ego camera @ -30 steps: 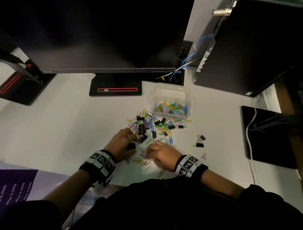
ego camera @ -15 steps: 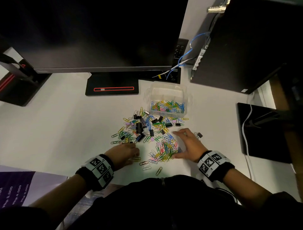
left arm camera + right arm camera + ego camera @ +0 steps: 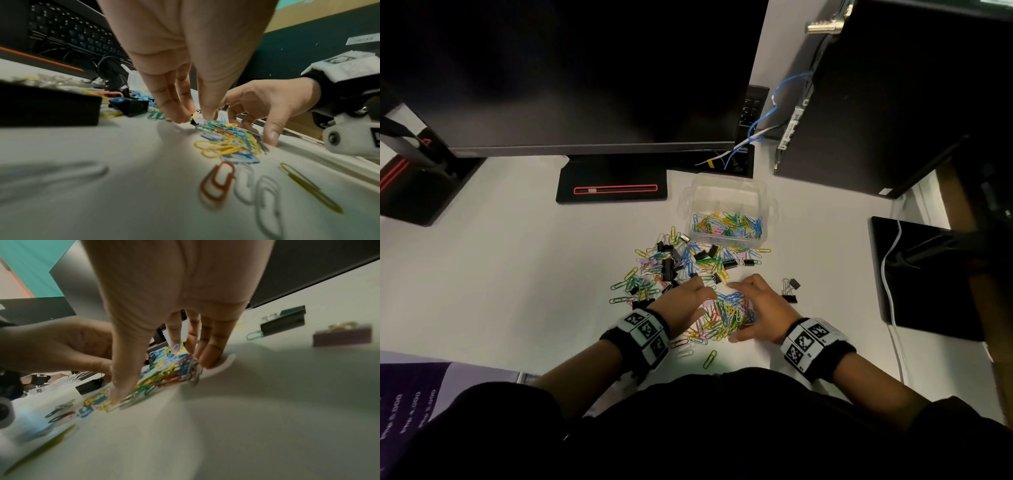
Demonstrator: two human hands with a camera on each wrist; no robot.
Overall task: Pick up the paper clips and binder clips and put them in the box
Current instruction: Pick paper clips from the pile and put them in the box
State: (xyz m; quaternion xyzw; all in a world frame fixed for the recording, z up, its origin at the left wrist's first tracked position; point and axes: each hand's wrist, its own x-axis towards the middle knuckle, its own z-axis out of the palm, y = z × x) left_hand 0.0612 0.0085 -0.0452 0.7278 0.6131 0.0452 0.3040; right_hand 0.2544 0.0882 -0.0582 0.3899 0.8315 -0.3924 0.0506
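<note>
Fingers (image 3: 180, 113) of both hands, spread not clenched, now corral a paper-clip heap (image 3: 726, 313) just short of the box (image 3: 729, 205); previously apart. Scoop looks next.

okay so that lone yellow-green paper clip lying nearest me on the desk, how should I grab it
The yellow-green paper clip lies flat and alone, clear of the pile. Come from straight above and pinch its two long sides with thumb and forefinger fingers, or slide it toward the desk edge first, since the thin wire hugs the surface.

Purple sheet (image 3: 404, 404) w/ blurry price figs, not legible
</note>
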